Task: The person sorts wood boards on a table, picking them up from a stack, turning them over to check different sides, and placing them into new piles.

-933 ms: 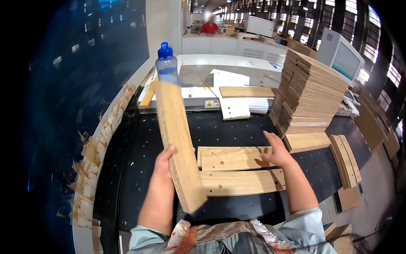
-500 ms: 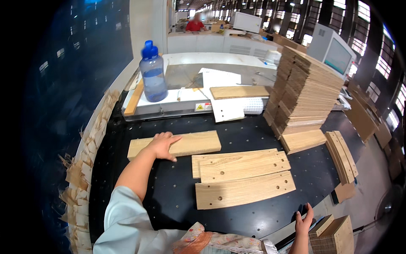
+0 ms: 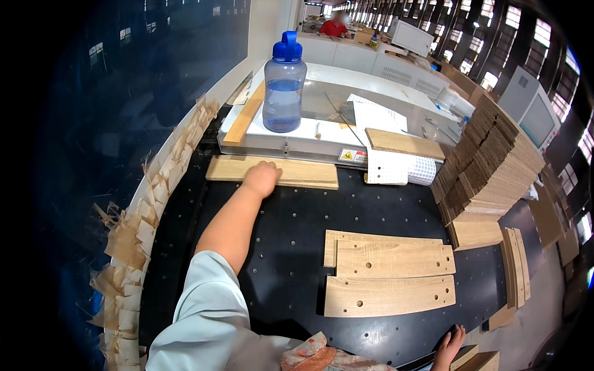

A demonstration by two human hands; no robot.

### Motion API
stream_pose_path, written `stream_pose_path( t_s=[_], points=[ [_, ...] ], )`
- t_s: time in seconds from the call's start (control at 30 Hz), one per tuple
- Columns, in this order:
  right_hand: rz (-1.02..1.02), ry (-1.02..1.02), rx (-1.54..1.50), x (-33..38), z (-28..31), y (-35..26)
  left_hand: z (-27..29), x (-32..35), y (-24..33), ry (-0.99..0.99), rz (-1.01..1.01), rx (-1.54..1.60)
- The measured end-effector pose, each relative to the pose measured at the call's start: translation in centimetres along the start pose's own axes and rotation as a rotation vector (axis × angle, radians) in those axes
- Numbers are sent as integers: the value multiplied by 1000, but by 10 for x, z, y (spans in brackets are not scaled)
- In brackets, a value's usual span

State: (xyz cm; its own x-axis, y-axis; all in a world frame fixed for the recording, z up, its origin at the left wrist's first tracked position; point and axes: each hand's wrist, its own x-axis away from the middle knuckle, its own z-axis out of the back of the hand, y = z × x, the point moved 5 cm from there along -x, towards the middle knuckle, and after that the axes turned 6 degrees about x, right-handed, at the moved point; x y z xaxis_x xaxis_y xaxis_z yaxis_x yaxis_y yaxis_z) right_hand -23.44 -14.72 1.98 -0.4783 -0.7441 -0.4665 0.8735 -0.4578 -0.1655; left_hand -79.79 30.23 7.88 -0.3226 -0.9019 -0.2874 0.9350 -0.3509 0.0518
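Observation:
My left hand [image 3: 262, 178] reaches far forward, its fingers curled over a light wooden board [image 3: 309, 175]. That board seems to lie on another, along the front of the white machine ledge. Low on the right, my right hand [image 3: 450, 347] rests at the table's near edge with fingers stretched and nothing visible in it. Between the hands lie several drilled boards: the nearest board [image 3: 390, 295] has holes toward both ends, and behind it a second drilled board [image 3: 396, 258] overlaps another.
A blue-capped water bottle [image 3: 284, 93] stands on the ledge beside a wooden strip [image 3: 245, 114]. Papers [image 3: 387, 167] and a board [image 3: 402, 143] lie right of it. A tall stack of boards [image 3: 489, 167] rises on the right; torn tape lines the left panel [image 3: 179, 154].
My left hand has moved the board away from me, up close to the ledge, and its fingers have curled. My right hand has lowered to the table edge. The view has shifted left.

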Motion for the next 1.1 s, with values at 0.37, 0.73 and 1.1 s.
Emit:
stream_pose_path(
  t_s=[0.37, 0.73, 1.1],
  points=[
    [-13, 22, -33, -3, 5, -15, -6, 33, -49, 615, 616, 557],
    [-42, 10, -41, -5, -16, 15, -27, 7, -23, 1097, 825, 2244],
    [-125, -11, -112, 3, -11, 7, -44, 9, -30, 695, 1228, 1810]
  ],
)
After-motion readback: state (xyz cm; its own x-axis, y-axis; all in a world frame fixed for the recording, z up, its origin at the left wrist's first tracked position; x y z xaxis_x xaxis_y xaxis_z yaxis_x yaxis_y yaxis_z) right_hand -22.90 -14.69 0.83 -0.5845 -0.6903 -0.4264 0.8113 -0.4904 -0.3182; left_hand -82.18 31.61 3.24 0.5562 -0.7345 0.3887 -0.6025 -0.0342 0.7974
